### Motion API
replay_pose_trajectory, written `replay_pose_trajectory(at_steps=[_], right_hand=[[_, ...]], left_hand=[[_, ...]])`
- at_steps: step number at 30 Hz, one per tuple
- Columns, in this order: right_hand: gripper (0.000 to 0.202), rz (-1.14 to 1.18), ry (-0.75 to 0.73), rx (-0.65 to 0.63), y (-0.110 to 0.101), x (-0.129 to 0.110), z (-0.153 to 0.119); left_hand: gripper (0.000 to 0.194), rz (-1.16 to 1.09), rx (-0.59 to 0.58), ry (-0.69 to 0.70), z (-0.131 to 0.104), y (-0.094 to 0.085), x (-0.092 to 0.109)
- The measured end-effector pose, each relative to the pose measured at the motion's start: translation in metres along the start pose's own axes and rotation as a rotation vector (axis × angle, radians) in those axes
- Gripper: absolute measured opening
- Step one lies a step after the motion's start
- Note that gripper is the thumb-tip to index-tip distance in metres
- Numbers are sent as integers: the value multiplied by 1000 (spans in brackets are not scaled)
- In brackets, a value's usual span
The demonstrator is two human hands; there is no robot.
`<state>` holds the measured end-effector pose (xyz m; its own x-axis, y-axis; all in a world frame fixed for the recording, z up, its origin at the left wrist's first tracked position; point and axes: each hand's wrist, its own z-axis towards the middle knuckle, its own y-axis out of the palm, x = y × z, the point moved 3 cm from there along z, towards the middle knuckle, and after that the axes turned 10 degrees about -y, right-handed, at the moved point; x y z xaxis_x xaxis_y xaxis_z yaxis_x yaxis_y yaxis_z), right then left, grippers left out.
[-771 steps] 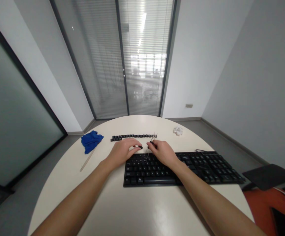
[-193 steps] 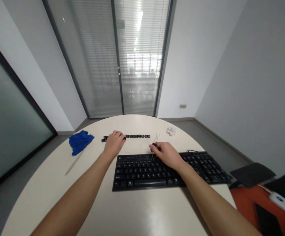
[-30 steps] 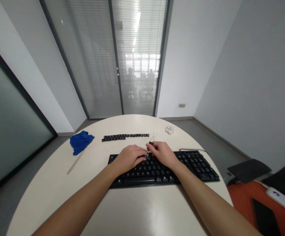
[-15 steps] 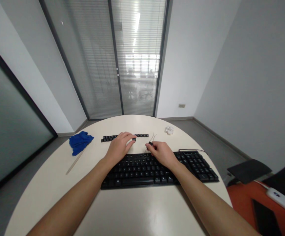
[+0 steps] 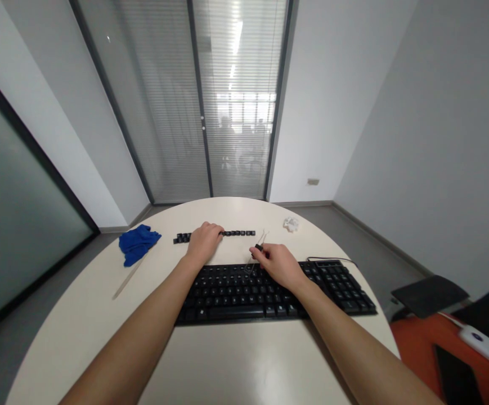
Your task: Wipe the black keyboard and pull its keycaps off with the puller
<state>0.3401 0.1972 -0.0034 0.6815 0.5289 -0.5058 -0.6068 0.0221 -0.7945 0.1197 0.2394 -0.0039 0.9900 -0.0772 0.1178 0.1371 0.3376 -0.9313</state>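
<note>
My left hand [image 5: 204, 242] reaches to the row of loose black keycaps [image 5: 239, 233] behind the keyboard. Its fingertips are pinched together on a keycap [image 5: 221, 232] in that row, and the hand covers part of the row. In my right hand [image 5: 280, 261] is a wire keycap puller [image 5: 259, 247] with a black grip, gripped between thumb and fingers. Its thin wires stick out above and below the grip, over the top edge of the black keyboard [image 5: 236, 312]. The keyboard lies in front of me under both forearms.
On the round white table [image 5: 84, 337], a blue cloth [image 5: 138, 244] and a thin pale stick [image 5: 130, 277] lie to the left. Crumpled white tissue [image 5: 290, 224] sits at the back right. An orange chair [image 5: 417, 354] holding a dark flat object stands at the right.
My left hand has moved slightly left and away from me, bringing a keycap from above the table to the row. My right hand has hardly moved.
</note>
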Motion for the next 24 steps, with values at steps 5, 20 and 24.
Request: replay_pose_trajectory(at_steps=[5, 20, 24], right_hand=[[47, 2, 2, -5, 0, -1, 0], [47, -3, -5, -5, 2, 1, 1], [48, -14, -6, 1, 2, 1, 1]], left_hand=[[19, -10, 27, 21, -5, 10, -7], [16, 10, 57, 25, -1, 17, -14], [17, 5, 54, 15, -1, 16, -14]])
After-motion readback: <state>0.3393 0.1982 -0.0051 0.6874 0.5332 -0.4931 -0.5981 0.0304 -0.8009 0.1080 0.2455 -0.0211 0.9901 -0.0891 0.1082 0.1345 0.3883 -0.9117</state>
